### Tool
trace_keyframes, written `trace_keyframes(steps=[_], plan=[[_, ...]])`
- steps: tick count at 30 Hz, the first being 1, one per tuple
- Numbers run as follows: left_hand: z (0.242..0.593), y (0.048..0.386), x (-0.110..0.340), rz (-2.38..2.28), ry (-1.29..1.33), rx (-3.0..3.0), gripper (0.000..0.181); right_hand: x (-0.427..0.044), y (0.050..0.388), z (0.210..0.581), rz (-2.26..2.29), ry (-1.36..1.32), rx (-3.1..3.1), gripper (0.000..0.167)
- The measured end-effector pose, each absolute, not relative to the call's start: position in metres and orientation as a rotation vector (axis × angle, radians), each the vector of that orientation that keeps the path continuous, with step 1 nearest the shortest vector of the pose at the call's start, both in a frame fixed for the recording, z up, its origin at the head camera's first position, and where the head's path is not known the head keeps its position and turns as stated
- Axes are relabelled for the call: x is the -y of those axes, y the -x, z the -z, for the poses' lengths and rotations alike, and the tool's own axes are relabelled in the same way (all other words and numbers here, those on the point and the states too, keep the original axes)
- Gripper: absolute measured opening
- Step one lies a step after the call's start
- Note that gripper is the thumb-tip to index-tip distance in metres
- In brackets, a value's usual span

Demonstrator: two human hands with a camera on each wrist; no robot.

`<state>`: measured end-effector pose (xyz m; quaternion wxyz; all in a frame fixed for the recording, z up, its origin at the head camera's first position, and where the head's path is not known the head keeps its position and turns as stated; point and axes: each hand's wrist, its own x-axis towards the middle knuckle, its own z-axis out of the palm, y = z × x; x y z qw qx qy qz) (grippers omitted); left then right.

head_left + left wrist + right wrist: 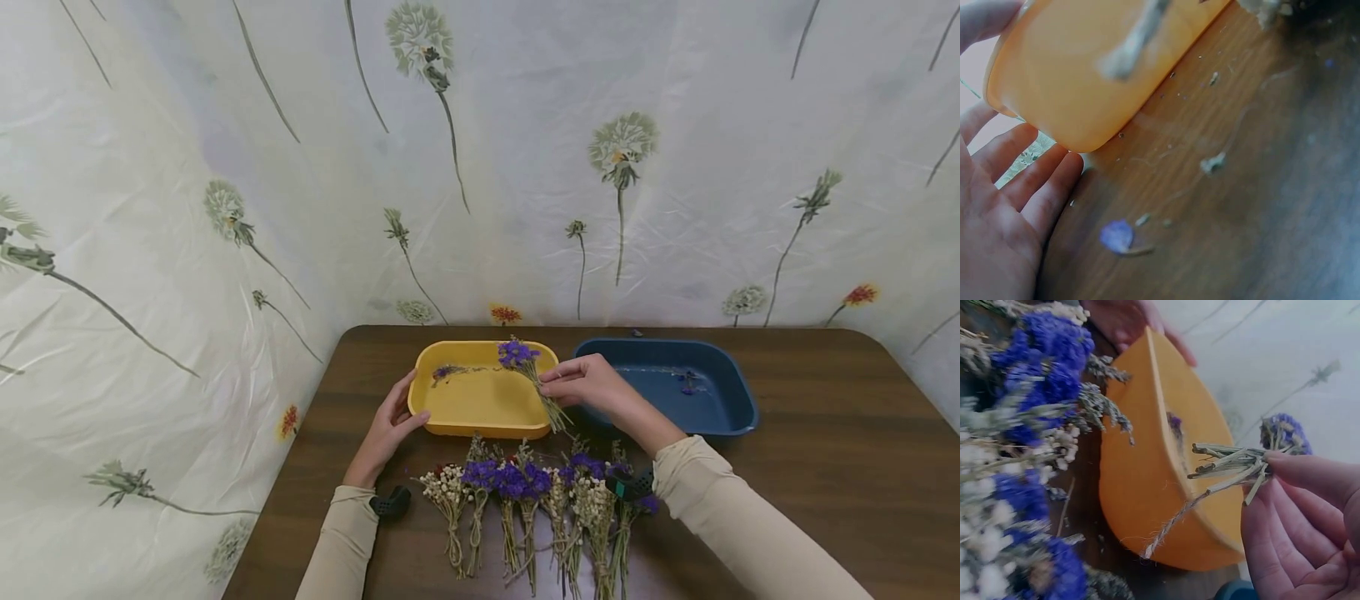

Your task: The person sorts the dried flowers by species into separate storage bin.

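Note:
My right hand [592,385] pinches a small bunch of dried purple flowers [517,353] by its stems, between thumb and fingers. The bunch tilts over the right end of a yellow tray [480,432], its blooms pointing away. In the right wrist view, the cut stems [1225,464] poke out past the thumb, and a strand of twine [1175,524] trails from them. At the tray's left end, my left hand [390,421] holds the corner, thumb on the front rim and fingers along the outer side. A purple sprig [444,372] lies inside the tray.
Right of the yellow tray stands a blue tray [738,396] with purple bits [687,383] in it. Several tied dried bouquets [517,483], purple and white, lie in a row in front. Loose petals [1116,236] dot the brown table [832,417]. A flower-printed cloth [525,167] hangs behind.

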<state>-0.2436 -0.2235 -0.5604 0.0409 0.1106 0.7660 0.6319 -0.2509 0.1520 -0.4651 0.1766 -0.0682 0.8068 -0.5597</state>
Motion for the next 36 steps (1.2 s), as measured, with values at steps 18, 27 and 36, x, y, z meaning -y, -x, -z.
trace_keyframes(steps=[18,27,36], plan=[[0.56,0.243,0.224,-1.943,-0.382,-2.339,0.074,-0.102,0.286,0.474,1.473,0.25,-2.273,0.027],[0.561,0.244,0.225,-1.949,-0.372,-2.336,0.074,-0.084,0.295,0.478,1.396,0.233,-2.349,0.022],[0.561,0.243,0.225,-1.951,-0.374,-2.339,0.074,-0.077,0.295,0.477,1.282,0.309,-2.407,0.018]])
